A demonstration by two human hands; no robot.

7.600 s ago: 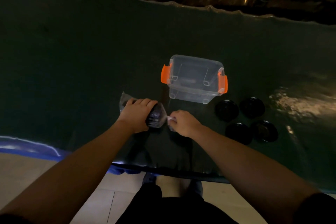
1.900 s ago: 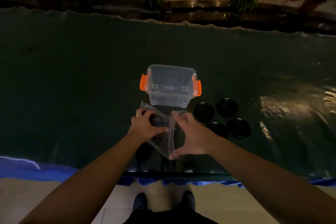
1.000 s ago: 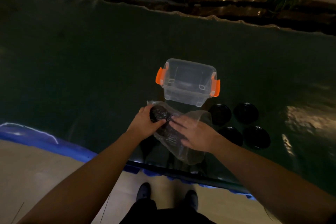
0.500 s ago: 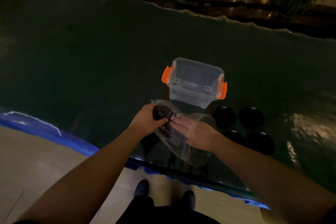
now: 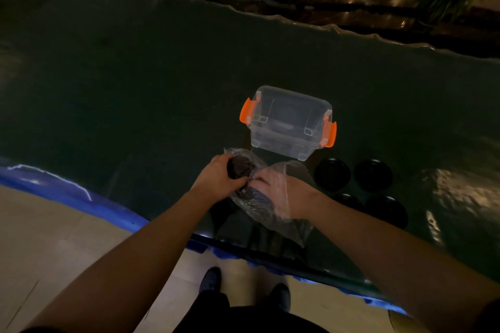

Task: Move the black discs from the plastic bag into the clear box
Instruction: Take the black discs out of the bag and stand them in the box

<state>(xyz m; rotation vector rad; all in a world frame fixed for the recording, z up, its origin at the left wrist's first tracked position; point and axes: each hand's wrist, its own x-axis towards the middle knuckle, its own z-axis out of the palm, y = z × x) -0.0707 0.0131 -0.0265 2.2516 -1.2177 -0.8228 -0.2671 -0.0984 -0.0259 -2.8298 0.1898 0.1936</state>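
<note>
Only plain plastic bag (image 5: 270, 208), unlabelled.

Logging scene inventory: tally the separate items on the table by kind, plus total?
clear box: 1
plastic bag: 1, discs inside too bunched to count
loose round black containers: 4
Total: 6
</note>
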